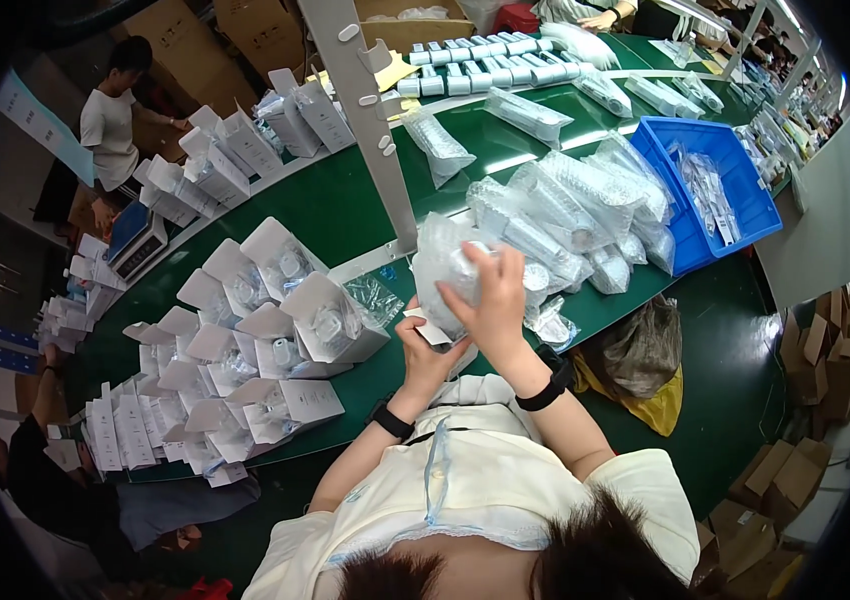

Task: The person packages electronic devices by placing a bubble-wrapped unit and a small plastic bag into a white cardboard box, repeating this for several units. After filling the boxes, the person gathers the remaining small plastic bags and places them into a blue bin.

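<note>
We stand over a long green workbench point(330, 197). Open-topped white cartons point(313, 398) crowd it on our left, and a heap of bubble-wrap pouches point(570, 205) lies on our right, just beside a blue plastic bin point(751, 200). In front of us, the bubble-wrap pouch point(435, 262) we are handling sits between our hands, above a small white carton point(427, 329); we cannot tell whether its lower end is inside. Our right hand point(497, 300) pinches the pouch's near side between thumb and fingers. Our left hand point(429, 368) clasps the carton from below, thumb along its edge, its other fingers partly hidden. We judge the pouch light, its film soft and rather slippery, with something stiffer and perhaps breakable within. Best to hold it around its firm middle, not by loose film, and support the carton by its walls rather than its thin flap.
</note>
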A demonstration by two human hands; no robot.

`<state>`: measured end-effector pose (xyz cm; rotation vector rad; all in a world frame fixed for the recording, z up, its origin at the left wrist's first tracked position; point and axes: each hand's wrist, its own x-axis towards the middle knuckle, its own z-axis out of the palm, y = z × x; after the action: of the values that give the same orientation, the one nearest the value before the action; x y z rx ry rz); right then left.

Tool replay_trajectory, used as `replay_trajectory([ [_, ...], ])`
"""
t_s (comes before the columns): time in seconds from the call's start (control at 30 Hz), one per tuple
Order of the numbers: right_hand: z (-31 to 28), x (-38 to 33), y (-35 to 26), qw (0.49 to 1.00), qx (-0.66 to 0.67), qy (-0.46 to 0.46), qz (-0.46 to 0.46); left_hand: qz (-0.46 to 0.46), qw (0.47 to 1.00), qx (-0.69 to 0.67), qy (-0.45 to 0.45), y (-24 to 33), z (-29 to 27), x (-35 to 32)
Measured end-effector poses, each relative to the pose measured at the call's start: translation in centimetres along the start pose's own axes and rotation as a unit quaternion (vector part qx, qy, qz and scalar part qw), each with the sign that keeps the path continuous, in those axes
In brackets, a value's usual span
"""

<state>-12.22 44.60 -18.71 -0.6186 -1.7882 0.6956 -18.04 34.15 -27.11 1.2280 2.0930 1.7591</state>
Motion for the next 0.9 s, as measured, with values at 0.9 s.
replay_trajectory([
  [0.9,-6.6,-1.6,3.0,0.864,0.319,-0.218,0.324,-0.049,0.979,0.194,-0.049,2.9,-5.2,3.1],
])
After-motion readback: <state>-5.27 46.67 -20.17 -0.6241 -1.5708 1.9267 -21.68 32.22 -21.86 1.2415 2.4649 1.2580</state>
